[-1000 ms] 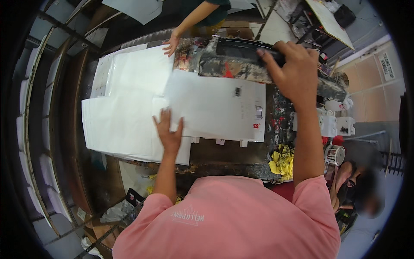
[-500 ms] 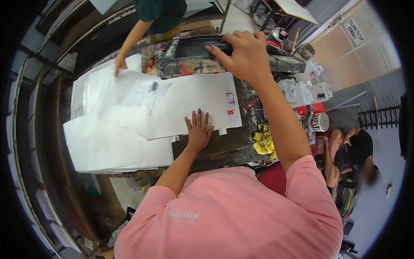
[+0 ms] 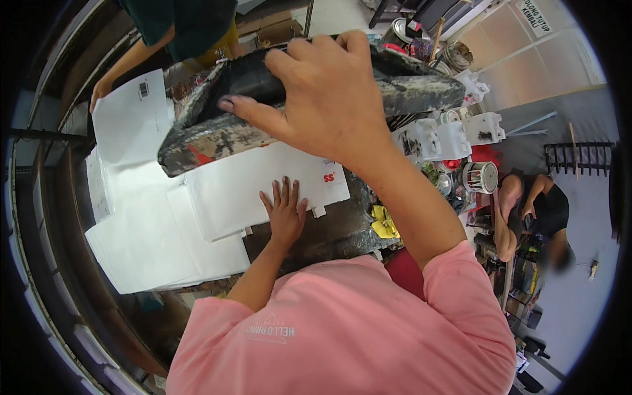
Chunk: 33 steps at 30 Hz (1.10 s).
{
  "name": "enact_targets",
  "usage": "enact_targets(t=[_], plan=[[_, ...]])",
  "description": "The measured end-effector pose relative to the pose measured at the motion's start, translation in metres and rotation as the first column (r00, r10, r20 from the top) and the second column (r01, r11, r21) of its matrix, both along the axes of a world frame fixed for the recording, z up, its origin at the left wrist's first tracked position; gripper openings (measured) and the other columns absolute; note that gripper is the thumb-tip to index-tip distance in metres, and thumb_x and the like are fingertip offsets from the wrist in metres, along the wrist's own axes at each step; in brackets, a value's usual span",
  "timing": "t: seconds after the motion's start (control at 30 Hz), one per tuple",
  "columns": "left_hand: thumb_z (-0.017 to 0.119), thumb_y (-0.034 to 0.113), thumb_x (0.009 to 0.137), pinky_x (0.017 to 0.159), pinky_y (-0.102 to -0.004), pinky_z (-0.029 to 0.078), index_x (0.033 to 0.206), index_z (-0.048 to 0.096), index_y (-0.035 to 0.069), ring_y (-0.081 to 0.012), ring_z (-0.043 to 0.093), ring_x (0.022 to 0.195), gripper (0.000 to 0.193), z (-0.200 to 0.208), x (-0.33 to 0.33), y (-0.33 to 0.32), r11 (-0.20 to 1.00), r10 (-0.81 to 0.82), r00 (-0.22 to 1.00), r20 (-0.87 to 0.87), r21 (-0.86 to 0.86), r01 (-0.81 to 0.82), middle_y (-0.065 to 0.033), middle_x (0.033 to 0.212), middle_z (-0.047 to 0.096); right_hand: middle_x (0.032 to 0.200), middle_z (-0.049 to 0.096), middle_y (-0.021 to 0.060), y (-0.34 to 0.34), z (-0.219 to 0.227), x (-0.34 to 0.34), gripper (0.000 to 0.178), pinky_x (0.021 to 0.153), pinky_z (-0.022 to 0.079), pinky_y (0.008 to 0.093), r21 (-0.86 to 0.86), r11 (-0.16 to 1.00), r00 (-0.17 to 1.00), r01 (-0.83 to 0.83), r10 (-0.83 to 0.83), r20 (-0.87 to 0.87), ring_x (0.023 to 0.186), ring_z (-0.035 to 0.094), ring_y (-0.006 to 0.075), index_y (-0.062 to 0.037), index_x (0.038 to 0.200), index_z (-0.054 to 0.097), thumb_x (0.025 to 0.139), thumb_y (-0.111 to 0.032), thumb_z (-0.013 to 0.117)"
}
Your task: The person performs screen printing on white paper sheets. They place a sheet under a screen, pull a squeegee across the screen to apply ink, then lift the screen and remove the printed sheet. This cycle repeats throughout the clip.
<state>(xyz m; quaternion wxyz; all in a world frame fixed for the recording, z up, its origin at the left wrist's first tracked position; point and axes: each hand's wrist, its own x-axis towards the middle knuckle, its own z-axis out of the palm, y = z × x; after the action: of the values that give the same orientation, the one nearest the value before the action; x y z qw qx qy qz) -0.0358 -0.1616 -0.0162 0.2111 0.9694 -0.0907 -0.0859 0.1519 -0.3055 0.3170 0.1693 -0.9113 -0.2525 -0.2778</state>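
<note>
paint-crusted black frame (image 3: 303,99), long and flat, raised at a tilt above the work table (image 3: 342,230) and filling the top of the head view. clamped along its upper edge by the right hand (image 3: 322,99), fingers curled over the far side and thumb stretched along the near face, so closed firmly on the frame. below it, a white sheet with a small red mark (image 3: 263,184) lying flat on the dark, stained table top, just under the lifted frame and apart from it. pressed down by the left hand (image 3: 284,214), palm flat, fingers spread and open, gripping nothing, only resting on the sheet's near edge.

as for progress, by the look of things: frame up and off the sheet, sheet still on the table and held in place, not yet pulled away. stack of white sheets (image 3: 151,243) spread to the left, overlapping, some hanging past the table edge. farther left and up, another person's hand (image 3: 100,89) touching a separate white sheet with a small dark label (image 3: 131,115). to the right of the table, white paint-smeared containers (image 3: 454,135), a round tin (image 3: 480,176) and a crumpled yellow rag (image 3: 385,222). seated person (image 3: 533,210) well apart at the right edge.
</note>
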Motion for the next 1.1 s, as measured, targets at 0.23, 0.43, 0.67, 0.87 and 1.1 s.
enact_targets(t=[0.23, 0.43, 0.67, 0.87, 1.1], plan=[[0.041, 0.044, 0.114, 0.125, -0.0776, -0.005, 0.168, 0.038, 0.01, -0.0433, 0.013, 0.166, 0.064, -0.018, -0.009, -0.007, 0.989, -0.066, 0.996, 0.063, 0.137, 0.057, -0.0191, 0.177, 0.028, 0.085, 0.073, 0.0101, 0.0, 0.005, 0.004, 0.066, 0.094, 0.038, 0.0508, 0.121, 0.992, 0.999, -0.035, 0.033, 0.017, 0.089, 0.068, 0.028, -0.0069, 0.091, 0.079, 0.088, -0.072, 0.071], [0.043, 0.043, 0.113, 0.124, -0.0792, -0.001, 0.167, 0.039, 0.01, -0.0455, 0.015, 0.165, 0.064, -0.013, -0.011, -0.012, 0.997, -0.067, 0.993, 0.096, 0.047, 0.063, -0.0204, 0.177, 0.026, 0.086, 0.075, 0.0078, 0.004, -0.002, 0.004, 0.066, 0.09, 0.038, 0.047, -0.033, 0.999, 0.997, 0.025, -0.023, 0.069, 0.087, 0.069, 0.0262, -0.0086, 0.094, 0.082, 0.089, -0.073, 0.068], [0.053, 0.052, 0.108, 0.128, -0.072, 0.007, 0.169, 0.033, 0.005, -0.0449, 0.017, 0.165, 0.079, 0.019, -0.01, -0.006, 0.995, 0.09, 0.972, 0.216, -0.054, -0.08, -0.0259, 0.177, 0.022, 0.083, 0.074, 0.009, 0.0, -0.011, -0.011, 0.062, 0.085, 0.037, 0.0459, -0.071, 0.997, 0.993, -0.017, 0.025, 0.113, 0.082, 0.067, 0.0278, -0.006, 0.096, 0.08, 0.091, -0.067, 0.071], [0.055, 0.072, 0.101, 0.132, -0.0531, 0.028, 0.17, 0.006, -0.005, -0.0438, 0.029, 0.161, 0.114, 0.198, -0.029, 0.018, -0.327, 0.292, 0.857, -0.425, -0.886, -0.328, -0.0312, 0.174, 0.022, 0.107, 0.068, 0.0157, -0.015, -0.069, -0.07, 0.06, 0.088, 0.043, 0.0471, -0.237, 0.968, 0.989, -0.085, 0.053, -0.137, 0.104, 0.064, 0.0335, -0.0052, 0.132, 0.065, 0.096, -0.053, 0.071], [0.045, 0.093, 0.092, 0.125, -0.0485, 0.041, 0.165, -0.011, -0.011, -0.0445, 0.044, 0.151, 0.138, 0.031, -0.079, 0.066, -0.454, -0.085, 0.612, -0.786, -0.516, -0.726, -0.0376, 0.166, 0.029, 0.135, 0.065, 0.0114, -0.039, -0.229, -0.145, 0.05, 0.103, 0.045, 0.0491, -0.226, 0.954, 0.846, -0.195, 0.047, -0.531, 0.125, 0.059, 0.0339, -0.0089, 0.131, 0.068, 0.081, -0.007, 0.075]])
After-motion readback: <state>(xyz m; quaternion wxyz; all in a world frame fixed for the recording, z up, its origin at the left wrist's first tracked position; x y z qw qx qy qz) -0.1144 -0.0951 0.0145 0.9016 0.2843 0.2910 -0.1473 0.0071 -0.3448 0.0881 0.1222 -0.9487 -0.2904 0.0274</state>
